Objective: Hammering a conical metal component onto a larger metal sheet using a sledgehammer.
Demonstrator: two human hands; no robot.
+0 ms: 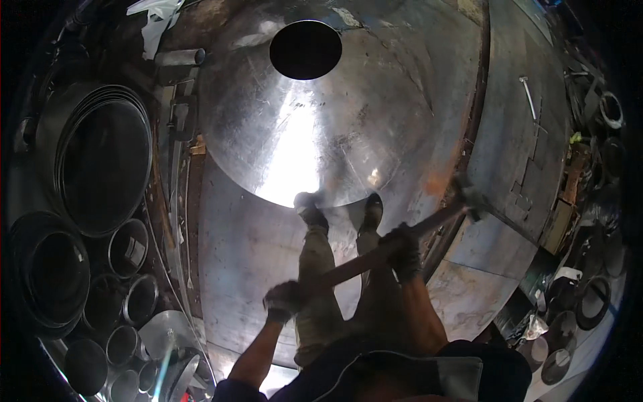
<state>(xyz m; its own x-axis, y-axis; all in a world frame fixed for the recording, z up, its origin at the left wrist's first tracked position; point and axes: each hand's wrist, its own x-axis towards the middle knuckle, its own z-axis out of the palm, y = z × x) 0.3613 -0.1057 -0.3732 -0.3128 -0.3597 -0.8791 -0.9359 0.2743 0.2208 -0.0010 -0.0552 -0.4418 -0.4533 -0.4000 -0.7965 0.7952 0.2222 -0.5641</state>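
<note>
A long-handled sledgehammer [349, 269] slants across the front of my legs. My left hand [283, 300], in a dark glove, is closed round the lower end of the handle. Farther up the handle, my gloved right hand [400, 251] grips it too. The hammer head points up to the right and is slightly blurred, above the metal sheet's right side. Ahead of my feet lies a large shiny sheet-metal cone [375, 114] with a round dark opening at its top. My shoes touch or nearly touch its near edge.
Several metal rings [100, 167] and short cylinders crowd the left. A steel bar [477, 100] runs along the right of the metal floor plates [241, 268]. Beyond it lies a small hammer [529, 97]. More round metal pieces [593, 301] are piled at the far right.
</note>
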